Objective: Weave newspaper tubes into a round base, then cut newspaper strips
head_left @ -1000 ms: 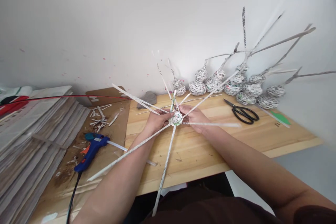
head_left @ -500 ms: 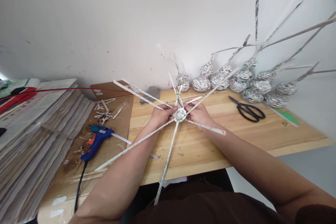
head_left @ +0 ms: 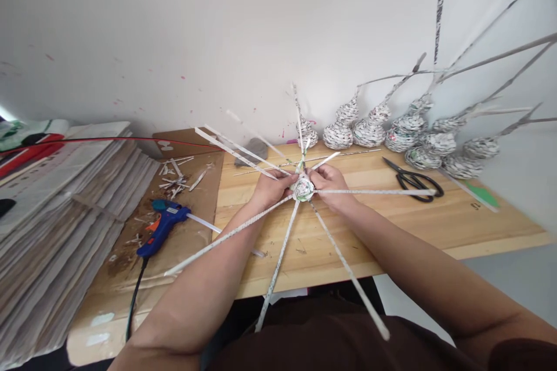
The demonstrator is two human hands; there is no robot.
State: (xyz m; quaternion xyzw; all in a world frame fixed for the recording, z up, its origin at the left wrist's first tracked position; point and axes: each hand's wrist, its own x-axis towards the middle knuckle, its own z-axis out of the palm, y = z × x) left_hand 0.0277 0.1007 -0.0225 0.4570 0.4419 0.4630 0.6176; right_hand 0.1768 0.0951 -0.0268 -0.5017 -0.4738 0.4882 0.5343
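Observation:
Above the middle of the wooden table, a small round woven paper base (head_left: 303, 189) sits between both hands, with several rolled newspaper strips radiating from it. My left hand (head_left: 273, 186) is closed on the left edge of this base, thumb on top. On its far right side, my right hand (head_left: 328, 182) pinches a paper strip close to the weave; its fingertips are partly hidden. One long paper strip (head_left: 374, 192) reaches right over my right wrist towards the scissors. Another paper strip (head_left: 350, 269) slants down to the right, over my lap.
Several woven paper gourds (head_left: 338, 134) stand along the wall, long strips rising from their tops. Black scissors (head_left: 413, 179) lie at right. A blue glue gun (head_left: 163, 228) rests on cardboard (head_left: 104, 278) at left, near paper scraps (head_left: 174, 179) and a tall newspaper stack (head_left: 65, 226).
The strips on the right side have swung round: one now points down to the right and another points straight right. Both hands stay at the base, which appears slightly further right.

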